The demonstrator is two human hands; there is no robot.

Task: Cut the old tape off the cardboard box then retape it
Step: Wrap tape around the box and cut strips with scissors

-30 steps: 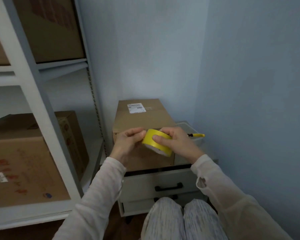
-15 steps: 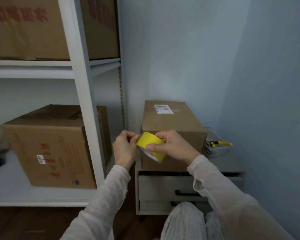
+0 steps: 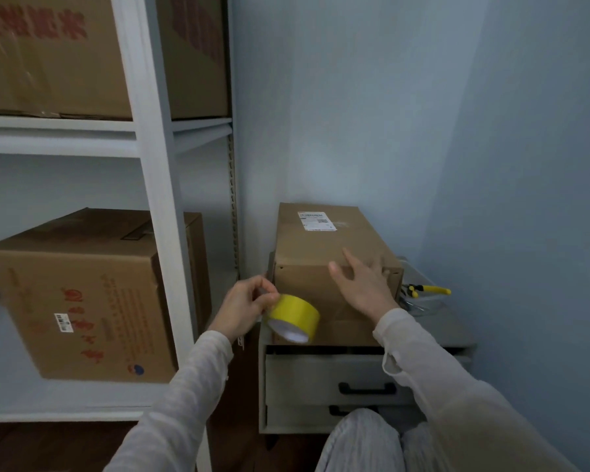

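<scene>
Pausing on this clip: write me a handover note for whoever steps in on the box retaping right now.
Left hand: grips the yellow tape roll beside the box's near left corner.
Right hand: open, fingers spread at the near top edge of the cardboard box; contact unclear.
The box sits on the drawer cabinet; a yellow-handled tool lies to its right.
Done: cannot tell whether the old tape is off.
Left: no yellow tape on the box yet, so all the retaping.

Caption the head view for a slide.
Left hand holds a yellow tape roll beside the cardboard box on a drawer unit; the open right hand spreads over its top edge.
</scene>
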